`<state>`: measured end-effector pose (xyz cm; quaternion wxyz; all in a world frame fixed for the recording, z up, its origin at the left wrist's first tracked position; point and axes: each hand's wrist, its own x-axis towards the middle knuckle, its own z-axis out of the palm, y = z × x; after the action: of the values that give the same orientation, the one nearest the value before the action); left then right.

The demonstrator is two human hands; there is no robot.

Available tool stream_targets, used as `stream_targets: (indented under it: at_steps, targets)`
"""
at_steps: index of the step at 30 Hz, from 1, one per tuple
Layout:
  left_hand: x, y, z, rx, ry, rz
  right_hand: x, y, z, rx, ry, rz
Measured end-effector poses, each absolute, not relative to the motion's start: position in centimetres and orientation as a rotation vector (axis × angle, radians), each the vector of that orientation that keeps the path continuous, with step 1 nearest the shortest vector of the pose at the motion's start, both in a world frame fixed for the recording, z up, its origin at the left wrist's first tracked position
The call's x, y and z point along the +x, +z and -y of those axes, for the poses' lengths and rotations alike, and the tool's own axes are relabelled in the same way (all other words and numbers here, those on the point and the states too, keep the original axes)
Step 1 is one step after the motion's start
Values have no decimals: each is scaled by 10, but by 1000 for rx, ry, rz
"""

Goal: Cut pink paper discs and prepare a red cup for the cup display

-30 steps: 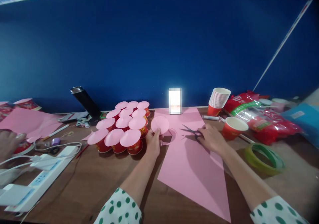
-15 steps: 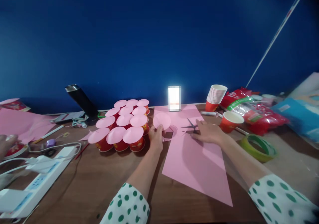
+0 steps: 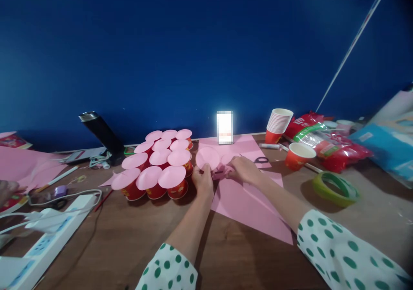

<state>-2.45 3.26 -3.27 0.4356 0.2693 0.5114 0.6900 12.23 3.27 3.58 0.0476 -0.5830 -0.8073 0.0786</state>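
My left hand point(image 3: 204, 180) is closed on the edge of a round pink paper disc point(image 3: 208, 157), thumb on top. Beside it, my right hand point(image 3: 243, 169) pinches pink paper scraps point(image 3: 227, 168); its fingertips are partly hidden. Scissors point(image 3: 262, 160) lie at the right edge of the pink sheet, with only a dark handle loop clearly showing. A larger pink sheet point(image 3: 248, 212) lies under my right forearm. Left of my hands, several red paper cups point(image 3: 157, 190) stand in close rows, each topped with a pink disc point(image 3: 172, 177).
A phone point(image 3: 225, 128) leans on the blue wall. At right are stacked cups point(image 3: 279, 124), a single cup point(image 3: 300, 155), green tape point(image 3: 335, 189) and a red bag point(image 3: 325, 139). A black bottle point(image 3: 103, 133) and power strip point(image 3: 54, 234) sit left, near another person's hand point(image 3: 8, 189).
My right hand has left the scissors and moved left to the paper scraps beside the disc. The large pink sheet has shifted up slightly. My left hand still holds the disc.
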Motion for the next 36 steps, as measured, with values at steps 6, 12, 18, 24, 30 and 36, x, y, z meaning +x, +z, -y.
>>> stream_targets:
  at_steps: [6,12,18,24,30,36]
  targets:
    - [-24,-28,-30,639,1720,-1291,122,35,-29,-1726,287,2416]
    - [-23,-27,-32,630,1717,-1294,136,24,-35,-1698,336,2313]
    - [-24,-30,-33,663,1712,-1295,136,31,-26,-1648,376,2340]
    - [-25,-36,-34,685,1701,-1298,117,29,-17,-1712,352,2372]
    - [-25,-35,-35,699,1702,-1310,120,18,-35,-1717,344,2333]
    - [-26,-32,-35,693,1703,-1310,126,15,-49,-1677,379,2322]
